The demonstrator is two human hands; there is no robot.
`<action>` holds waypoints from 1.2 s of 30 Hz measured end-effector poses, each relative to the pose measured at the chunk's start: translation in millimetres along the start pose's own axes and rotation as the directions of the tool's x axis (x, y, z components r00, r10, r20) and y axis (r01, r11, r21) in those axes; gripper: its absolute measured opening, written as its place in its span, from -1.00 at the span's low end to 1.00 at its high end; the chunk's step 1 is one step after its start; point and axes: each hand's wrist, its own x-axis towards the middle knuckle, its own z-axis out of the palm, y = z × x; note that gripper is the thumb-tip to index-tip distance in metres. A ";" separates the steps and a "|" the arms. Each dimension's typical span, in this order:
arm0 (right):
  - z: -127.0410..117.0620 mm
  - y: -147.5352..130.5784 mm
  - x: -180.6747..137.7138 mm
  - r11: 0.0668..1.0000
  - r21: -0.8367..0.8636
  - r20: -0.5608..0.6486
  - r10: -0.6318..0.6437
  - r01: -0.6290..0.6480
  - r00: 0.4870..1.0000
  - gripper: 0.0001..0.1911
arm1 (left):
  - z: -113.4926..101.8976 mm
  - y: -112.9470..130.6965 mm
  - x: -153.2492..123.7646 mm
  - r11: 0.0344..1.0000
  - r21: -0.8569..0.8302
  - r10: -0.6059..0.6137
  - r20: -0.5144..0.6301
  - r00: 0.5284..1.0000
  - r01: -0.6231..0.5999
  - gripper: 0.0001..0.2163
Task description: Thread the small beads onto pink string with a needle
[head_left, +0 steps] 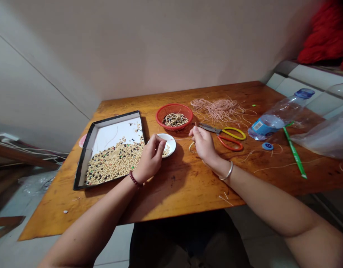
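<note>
A thin pinkish string (178,139) runs between my two hands above the table. One end is pinched in the closed fingers of my left hand (151,156), beside a small white dish (172,144) with pale beads in it. My right hand (204,144) is closed on the string's other side. Near its fingers hangs a short curve of strung pale beads (191,146). To the left lies a black-edged tray (104,128) holding many cream, black and coloured beads (112,162). Behind my hands stands a red plastic basket (174,108) with beaded strands inside.
Scissors (227,136) with yellow and red handles lie right of my right hand. A heap of pink string (217,109) is behind them. Farther right are a tilted water bottle (280,115), a blue cap (267,146), a green stick (295,154) and a clear plastic bag (327,134).
</note>
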 end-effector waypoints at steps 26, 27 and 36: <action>3.6 -11.7 -8.2 0.985 0.138 0.384 0.040 -0.100 0.922 -0.54 | 8.0 -2.1 -2.1 0.975 -0.208 -0.092 -0.079 0.993 0.074 -0.77; 4.1 -10.1 -6.8 0.983 0.141 0.376 0.057 -0.117 0.925 -0.53 | 7.8 -2.0 -1.8 0.977 -0.199 -0.084 -0.066 0.994 0.069 -0.77; 3.5 -8.7 -1.3 0.952 0.206 0.391 0.133 -0.228 0.911 -0.55 | 4.8 -0.2 -1.4 0.992 -0.112 -0.060 0.015 0.998 0.061 -0.79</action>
